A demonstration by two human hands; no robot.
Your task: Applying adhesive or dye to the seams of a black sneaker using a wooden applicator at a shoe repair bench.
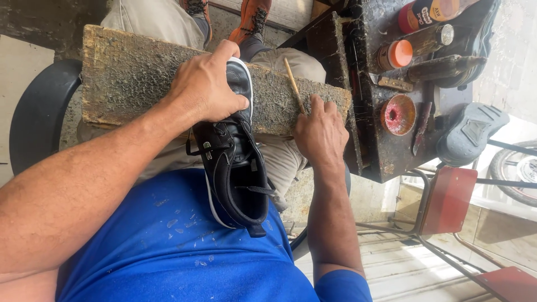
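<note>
A: Where's the shoe [238, 162]?

B: Centre of frame. Black sneaker w/ white sole edge, lying lengthwise; toe up on the wooden board [134, 78], heel low at centre against the blue shirt [184, 251]. Laces loose, opening faces the camera.

A: Left hand [207, 84]?

B: Upper centre, coming in from the left edge. Curled over the toe end, thumb along the white edge, fingers wrapped down the far side. Closed grip on the shoe, pressing it to the board.

A: Right hand [320, 131]?

B: Centre right, resting on the board's right end. Fingers bent, loosely closed round a thin wooden stick [293, 84] that pokes up toward the top of the frame. Stick's tip lies on the board, just beside the shoe's toe, not touching it as far as I can tell.

A: Board itself?

B: Rough, scored plank across the person's lap, upper left to centre. Beige trousers under it, orange shoes at top centre.

A: Anything else nearby?

B: Dark, stained bench [386, 151] upper right. On it: jar w/ orange lid [396, 55], bottles at top right, reddish round tin [398, 114], a knife-like tool beside that. Grey shoe sole [470, 134] at right edge of bench. Red metal stool frame lower right.
</note>
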